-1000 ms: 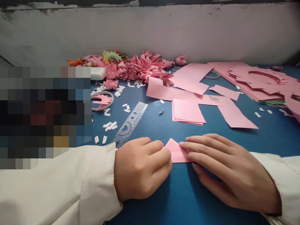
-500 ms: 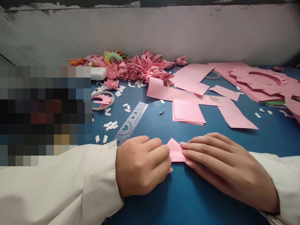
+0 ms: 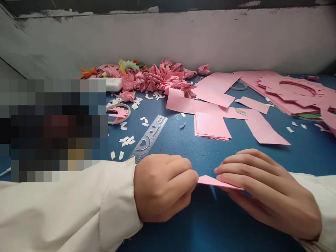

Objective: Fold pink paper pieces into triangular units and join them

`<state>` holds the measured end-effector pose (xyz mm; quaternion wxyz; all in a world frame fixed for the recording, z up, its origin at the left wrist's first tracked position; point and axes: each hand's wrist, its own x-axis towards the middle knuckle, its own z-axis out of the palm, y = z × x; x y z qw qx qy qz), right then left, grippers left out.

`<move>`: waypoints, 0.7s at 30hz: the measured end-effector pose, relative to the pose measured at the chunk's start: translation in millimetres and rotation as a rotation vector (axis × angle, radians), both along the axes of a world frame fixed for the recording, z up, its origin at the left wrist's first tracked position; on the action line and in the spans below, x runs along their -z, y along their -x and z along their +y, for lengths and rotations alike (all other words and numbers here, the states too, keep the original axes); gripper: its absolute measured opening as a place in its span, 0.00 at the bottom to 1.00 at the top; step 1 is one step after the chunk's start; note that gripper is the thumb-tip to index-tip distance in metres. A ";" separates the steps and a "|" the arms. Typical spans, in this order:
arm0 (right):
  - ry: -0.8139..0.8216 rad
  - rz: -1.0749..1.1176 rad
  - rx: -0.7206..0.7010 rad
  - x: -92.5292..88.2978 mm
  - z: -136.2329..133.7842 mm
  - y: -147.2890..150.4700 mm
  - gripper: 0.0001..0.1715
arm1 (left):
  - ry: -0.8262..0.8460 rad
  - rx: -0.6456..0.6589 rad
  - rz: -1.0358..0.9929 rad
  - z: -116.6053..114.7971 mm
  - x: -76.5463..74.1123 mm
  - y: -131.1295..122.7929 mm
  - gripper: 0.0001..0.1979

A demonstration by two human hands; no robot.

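Pinching the folded pink paper [image 3: 210,181] at lower centre, left hand [image 3: 164,189] and right hand [image 3: 265,190] clamp its ends just above the blue table [image 3: 183,154], mid-fold; a crease likely demands aligned edges.

A blue table top [image 3: 170,150] is set against a whitewashed wall [image 3: 210,38], which is scuffed and smeared dark along its upper edge. Both are lit evenly by soft, diffuse light.

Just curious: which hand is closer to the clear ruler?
Left. The left hand sits by the near end of the ruler; the right hand is farther right, beyond the pink paper.
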<state>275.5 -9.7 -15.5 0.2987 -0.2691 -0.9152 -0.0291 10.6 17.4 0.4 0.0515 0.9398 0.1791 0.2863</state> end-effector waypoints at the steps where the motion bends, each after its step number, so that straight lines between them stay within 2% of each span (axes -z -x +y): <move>1: 0.024 0.017 -0.014 -1.8 -1.6 1.8 0.08 | 0.026 0.012 -0.001 -1.7 -0.3 -2.1 0.13; 3: 0.115 0.060 -0.046 -5.8 -6.0 8.0 0.07 | 0.149 0.040 -0.009 -6.5 -1.9 -6.0 0.13; 6: 0.270 0.106 -0.062 -10.0 -15.2 20.7 0.08 | 0.504 0.099 -0.049 -15.7 -6.1 -10.2 0.09; 9: 0.299 0.178 -0.048 -6.2 -25.9 28.7 0.11 | 0.790 0.088 -0.040 -23.1 -10.4 -12.0 0.08; 10: 0.237 0.274 -0.018 -2.8 -29.2 29.2 0.13 | 0.849 0.067 -0.033 -24.5 -11.5 -12.2 0.08; 12: 0.167 0.270 -0.028 5.5 -34.5 27.0 0.19 | 0.931 0.042 -0.040 -25.6 -13.1 -12.3 0.08; 16: 0.116 0.236 -0.042 15.4 -35.6 21.2 0.22 | 1.043 0.078 -0.064 -23.9 -13.9 -12.5 0.08; 21: 0.282 0.266 -0.167 6.5 -27.3 25.3 0.21 | 1.043 0.086 -0.064 -21.4 -13.9 -12.7 0.08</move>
